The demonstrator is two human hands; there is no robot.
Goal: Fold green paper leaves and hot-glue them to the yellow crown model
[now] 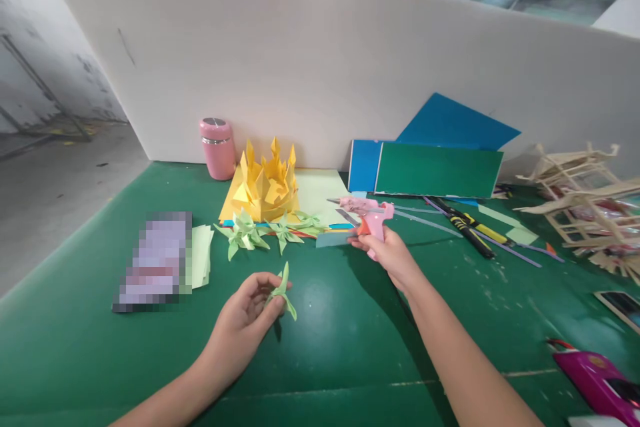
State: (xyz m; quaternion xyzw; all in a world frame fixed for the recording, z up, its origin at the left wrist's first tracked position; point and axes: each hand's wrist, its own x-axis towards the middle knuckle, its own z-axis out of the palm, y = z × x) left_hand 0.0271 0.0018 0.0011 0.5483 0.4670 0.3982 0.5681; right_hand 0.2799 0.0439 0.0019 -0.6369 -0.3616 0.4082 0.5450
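Between the thumb and fingers of my left hand (250,313) is a light green folded paper flower (284,293), held just above the green table. My right hand (387,257) grips a pink hot glue gun (363,209) by its handle, its nozzle pointing left. A clear glue stick (425,221) seems to trail from the back of the gun. Several more green paper flowers (245,233) lie beyond my left hand, in front of a yellow folded paper crown (265,187).
A pink thermos (218,150) stands at the back left. Nearer lie a pixelated flat object (155,260) and green paper slips (201,257). Blue and green boards (437,170) lean on the white partition. To the right are a cutter (470,235), wooden-stick frames (585,193) and a magenta device (595,377).
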